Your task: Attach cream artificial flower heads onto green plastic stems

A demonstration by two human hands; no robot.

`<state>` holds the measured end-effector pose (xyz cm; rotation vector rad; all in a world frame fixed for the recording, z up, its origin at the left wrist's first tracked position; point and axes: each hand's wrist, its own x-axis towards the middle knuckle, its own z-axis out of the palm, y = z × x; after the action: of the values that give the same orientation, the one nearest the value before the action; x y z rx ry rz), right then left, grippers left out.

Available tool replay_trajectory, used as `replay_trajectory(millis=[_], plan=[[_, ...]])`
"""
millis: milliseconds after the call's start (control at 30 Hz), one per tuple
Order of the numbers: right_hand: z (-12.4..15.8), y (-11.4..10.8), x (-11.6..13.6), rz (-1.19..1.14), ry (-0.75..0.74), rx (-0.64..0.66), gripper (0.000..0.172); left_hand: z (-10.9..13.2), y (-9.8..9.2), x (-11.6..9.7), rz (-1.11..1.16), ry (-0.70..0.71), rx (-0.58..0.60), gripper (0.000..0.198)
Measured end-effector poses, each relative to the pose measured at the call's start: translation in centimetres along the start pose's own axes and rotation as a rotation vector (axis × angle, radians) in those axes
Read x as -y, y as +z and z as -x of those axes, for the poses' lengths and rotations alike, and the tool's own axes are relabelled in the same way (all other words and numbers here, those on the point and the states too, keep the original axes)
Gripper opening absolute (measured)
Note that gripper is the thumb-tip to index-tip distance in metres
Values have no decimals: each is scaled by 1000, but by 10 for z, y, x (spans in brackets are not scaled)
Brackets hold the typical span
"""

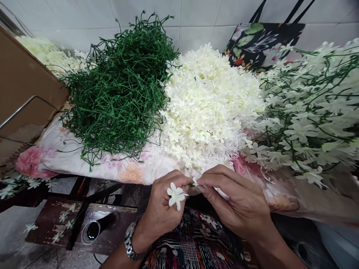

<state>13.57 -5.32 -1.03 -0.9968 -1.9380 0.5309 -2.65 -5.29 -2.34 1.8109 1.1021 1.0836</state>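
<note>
Pinching a green stem tip [192, 184] between both thumbs and forefingers, just before the flower pile [207, 101]. My left hand [161, 209] also carries a white flower [176, 195] on its fingers — my right hand [241, 203] is closed on the tip only. Judgement: grip close to the end, press straight, lightly.

Piece [193, 184] pinched between left grip [164, 205] and right grip [238, 201]: mostly hidden, too small to tell. Bag [260, 41], 1 o'clock: handles cut by top edge. Sprays [314, 112], 3 o'clock: cut by right edge.
</note>
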Motion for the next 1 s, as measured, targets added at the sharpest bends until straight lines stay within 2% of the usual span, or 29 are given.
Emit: replay_trajectory(millis=[267,633,1000], plan=[[5,4,-6,94,-47,18,13,2,4,8,-71,81,-7,26],[4,16,-16,18,-8,26,16,-1,11,21,-77,83,-41,27],[8,22,-19,34,-15,23,19,-4,13,20,-86,64,-73,24]])
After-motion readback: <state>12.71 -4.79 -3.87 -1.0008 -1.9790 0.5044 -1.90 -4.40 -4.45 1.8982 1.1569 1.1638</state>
